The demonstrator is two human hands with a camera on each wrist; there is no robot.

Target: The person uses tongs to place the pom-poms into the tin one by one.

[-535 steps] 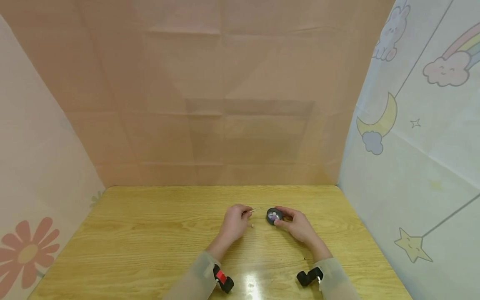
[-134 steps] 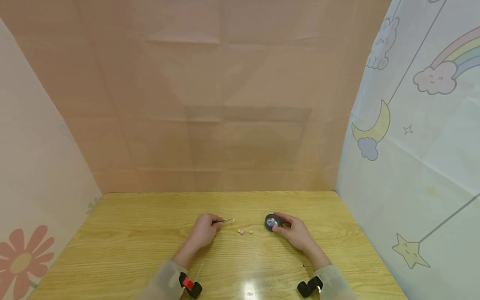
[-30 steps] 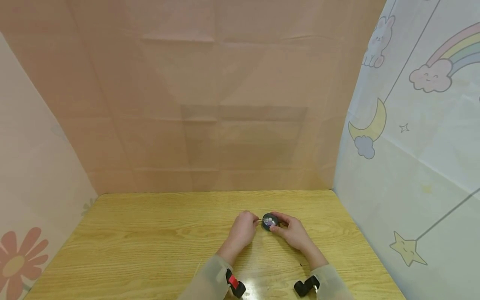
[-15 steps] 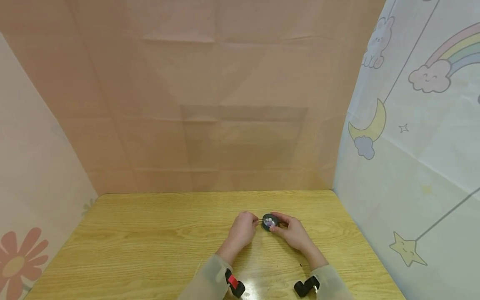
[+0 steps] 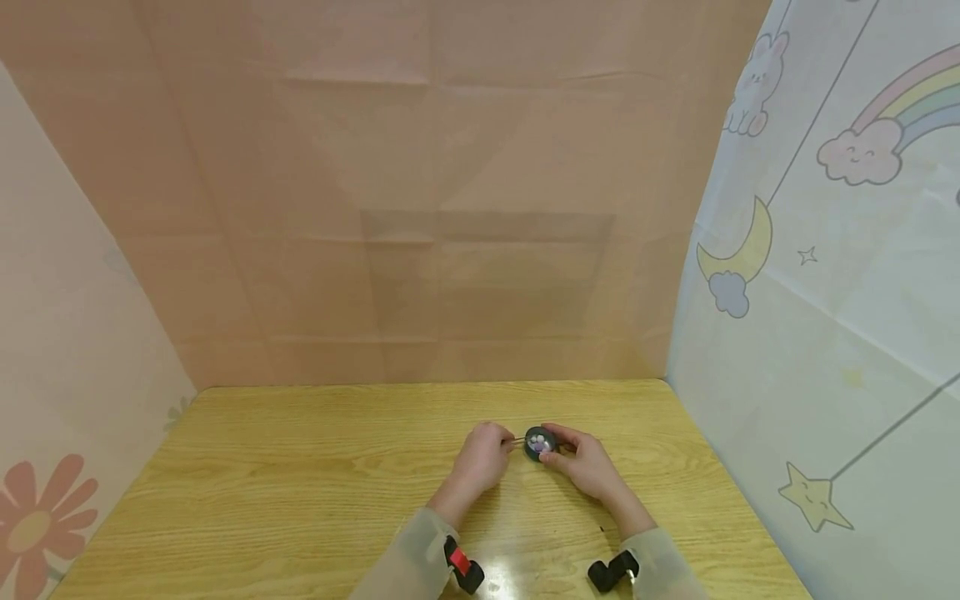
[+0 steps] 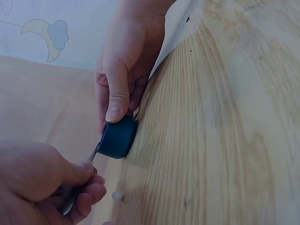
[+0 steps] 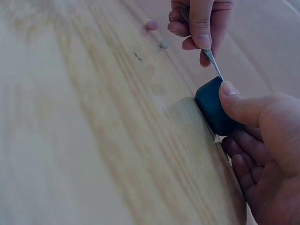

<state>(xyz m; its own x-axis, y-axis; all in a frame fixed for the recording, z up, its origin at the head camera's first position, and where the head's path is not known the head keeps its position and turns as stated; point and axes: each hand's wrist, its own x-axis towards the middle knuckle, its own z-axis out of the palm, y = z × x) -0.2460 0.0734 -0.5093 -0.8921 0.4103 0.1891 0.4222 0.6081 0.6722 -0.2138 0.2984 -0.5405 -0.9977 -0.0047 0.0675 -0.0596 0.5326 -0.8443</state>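
Note:
My left hand (image 5: 482, 457) pinches a pair of metal tweezers (image 5: 518, 440) between thumb and fingers. Their tips reach over the rim of a small round dark container (image 6: 118, 137), which looks teal in the wrist views. Small pale and purple round pieces show inside it in the head view. With thumb on one side and fingers on the other, my right hand (image 5: 587, 463) grips the container on the table. The wrist views show loose little balls near my left hand: a pink one (image 7: 151, 24) and a whitish one (image 7: 164, 44). In the head view that hand hides them.
The wood-grain table (image 5: 315, 475) ends at an orange-brown backdrop (image 5: 480, 292). A cartoon-printed sheet (image 5: 825, 350) stands on the right and a flower-printed one (image 5: 82, 333) on the left. A dark speck (image 5: 602, 528) lies near my right forearm.
Since 4.5 seconds ago, my left hand has moved right, bringing the tweezers from beside the loose balls to the container. Over the last half second it shifts slightly left; my right hand stays put.

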